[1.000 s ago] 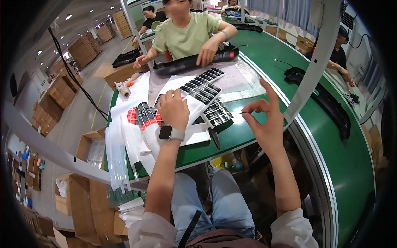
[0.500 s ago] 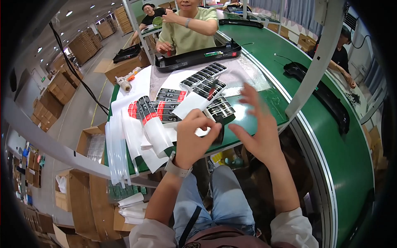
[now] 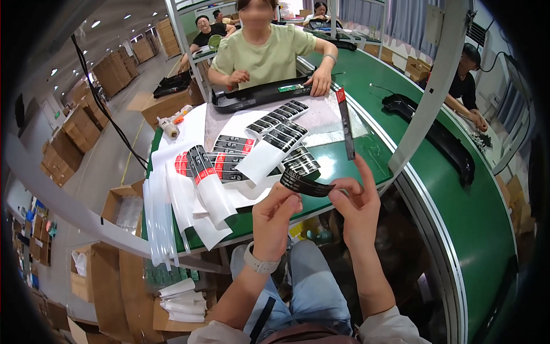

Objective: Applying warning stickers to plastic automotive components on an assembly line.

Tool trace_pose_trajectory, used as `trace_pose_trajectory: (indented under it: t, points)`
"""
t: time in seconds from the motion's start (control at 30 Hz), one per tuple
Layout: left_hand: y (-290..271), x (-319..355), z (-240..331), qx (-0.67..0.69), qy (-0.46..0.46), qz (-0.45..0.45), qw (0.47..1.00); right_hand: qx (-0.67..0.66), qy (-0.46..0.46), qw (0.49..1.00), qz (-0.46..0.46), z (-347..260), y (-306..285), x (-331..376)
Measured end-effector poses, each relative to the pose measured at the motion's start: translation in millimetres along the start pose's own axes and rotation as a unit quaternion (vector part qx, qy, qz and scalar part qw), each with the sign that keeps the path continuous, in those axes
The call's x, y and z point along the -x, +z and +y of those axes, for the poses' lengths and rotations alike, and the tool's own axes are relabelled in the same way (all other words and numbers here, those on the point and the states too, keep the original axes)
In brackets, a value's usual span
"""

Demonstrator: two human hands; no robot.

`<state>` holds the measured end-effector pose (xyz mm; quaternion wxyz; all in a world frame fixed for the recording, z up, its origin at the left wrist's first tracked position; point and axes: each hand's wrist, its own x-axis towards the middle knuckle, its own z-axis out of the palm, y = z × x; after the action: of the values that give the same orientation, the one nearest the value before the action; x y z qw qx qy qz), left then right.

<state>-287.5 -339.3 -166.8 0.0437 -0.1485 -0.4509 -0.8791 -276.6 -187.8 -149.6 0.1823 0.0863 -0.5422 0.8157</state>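
The left hand [image 3: 276,215] and the right hand [image 3: 356,200] are together holding a narrow, curved black strip printed with pale markings [image 3: 305,184], each pinching one end between thumb and fingertips. The strip is hanging in the air just over the near edge of the green bench [image 3: 366,152], slightly bowed between the two hands. A pale wristband [image 3: 259,265] is sitting on the left wrist.

On the bench just beyond the hands, more black printed strips [image 3: 302,162] are lying in a loose heap, some resting on white backing sheets [image 3: 260,160]. To the left, a bundle of white sleeves with black and red printed ends [image 3: 207,183] is lying across further white sheets, and a stack of long clear plastic bags [image 3: 157,221] is hanging over the bench's left edge. A single long dark strip with a red tip [image 3: 345,123] is lying to the right of the pile, pointing away from the person.

At the far end of the bench a person in a pale green shirt [image 3: 264,54] is resting both hands on a long black moulded part [image 3: 260,94]. A roll of tape beside an orange-handled tool [image 3: 172,121] is lying at the bench's far left corner. Brown cardboard boxes [image 3: 106,286] are standing on the floor to the left.
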Motion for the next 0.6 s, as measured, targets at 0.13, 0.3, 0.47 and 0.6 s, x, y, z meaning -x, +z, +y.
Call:
trace_pose_trajectory:
  t: [0.13, 0.3, 0.47, 0.6]
  points:
    - [-8, 2, -3, -0.097, 0.031, -0.015, 0.995, 0.046, -0.026, 0.998, 0.026, -9, -5, 7]
    - [-11, 8, 10, -0.438, 0.211, 0.042, 0.873, 0.281, -0.228, 0.931, 0.043, -13, -12, 24]
    - [-17, 15, 13, -0.446, 0.157, 0.039, 0.88, 0.428, -0.231, 0.865, 0.126, -45, -77, 47]
    - [-22, 20, -8, -0.42, 0.164, -0.045, 0.891, 0.58, -0.229, 0.761, 0.176, -79, -140, 74]
